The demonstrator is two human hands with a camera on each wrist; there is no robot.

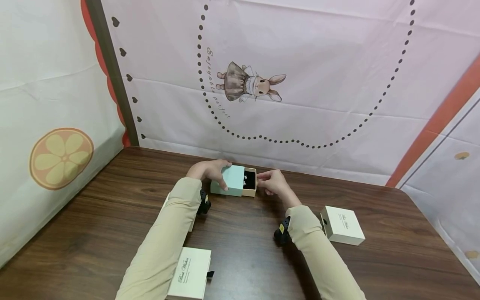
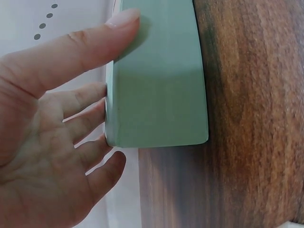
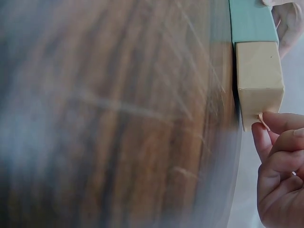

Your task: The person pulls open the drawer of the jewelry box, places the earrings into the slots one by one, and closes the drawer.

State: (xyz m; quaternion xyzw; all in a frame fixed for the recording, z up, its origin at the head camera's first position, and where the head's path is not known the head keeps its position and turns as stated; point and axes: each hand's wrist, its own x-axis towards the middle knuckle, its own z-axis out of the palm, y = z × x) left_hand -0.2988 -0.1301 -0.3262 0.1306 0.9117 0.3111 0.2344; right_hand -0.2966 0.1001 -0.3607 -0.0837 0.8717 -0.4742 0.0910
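A teal drawer box (image 1: pixel 234 178) lies near the table's back edge, with its cream inner drawer (image 1: pixel 249 193) partly pulled out to the right. Black lining inside the drawer carries small shiny pieces of jewellery (image 1: pixel 245 180), too small to identify. My left hand (image 1: pixel 213 171) holds the teal sleeve, its thumb on the near side and the other fingers along the far side, as the left wrist view shows. With thumb and index finger, my right hand (image 1: pixel 273 182) pinches the small pull tab (image 3: pixel 264 122) on the drawer's end.
A cream "Best Wishes" box (image 1: pixel 190 271) with a black tab lies at the front left. Another cream box (image 1: pixel 344 225) stands right of my right forearm. Part of a further pale box (image 1: pixel 192 225) shows beneath my left sleeve. Printed cloth (image 1: pixel 318 75) hangs behind the wooden table.
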